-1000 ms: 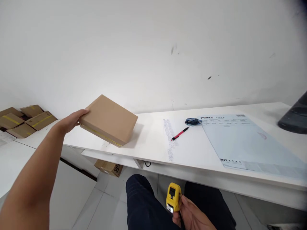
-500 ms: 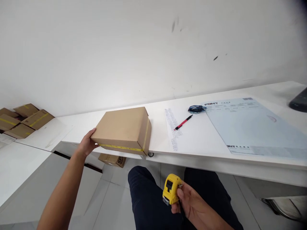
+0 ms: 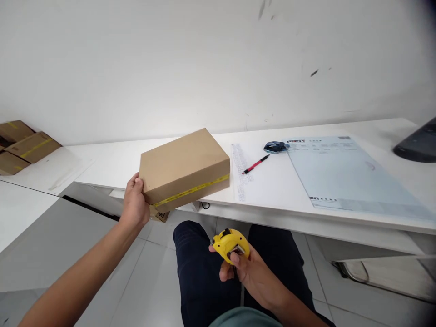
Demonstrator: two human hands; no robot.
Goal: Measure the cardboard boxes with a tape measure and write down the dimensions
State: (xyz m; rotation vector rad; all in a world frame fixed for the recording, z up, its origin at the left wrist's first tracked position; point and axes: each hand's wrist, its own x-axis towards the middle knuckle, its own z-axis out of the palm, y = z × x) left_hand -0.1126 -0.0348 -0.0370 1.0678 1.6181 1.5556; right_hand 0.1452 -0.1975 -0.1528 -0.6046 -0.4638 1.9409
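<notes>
A brown cardboard box (image 3: 184,163) with a yellow tape strip along its side sits skewed at the front edge of the white desk (image 3: 272,190). My left hand (image 3: 135,200) grips its left corner, thumb on the near side and the other fingers partly hidden behind. Over my lap, my right hand (image 3: 243,268) holds a yellow tape measure (image 3: 231,245), its side turned toward me. No blade is seen drawn out beyond the hook at its left end.
Right of the box lie a sheet of handwriting (image 3: 241,181), a red-and-black pen (image 3: 256,164), a dark blue shiny item (image 3: 275,147) and a pale blue printed sheet (image 3: 347,177). Taped boxes (image 3: 32,147) are stacked far left. Another carton (image 3: 161,215) stands below the desk.
The box has turned, its taped side now facing me more, and its right end has moved right. My right hand has raised and rotated the tape measure. The camera view has shifted.
</notes>
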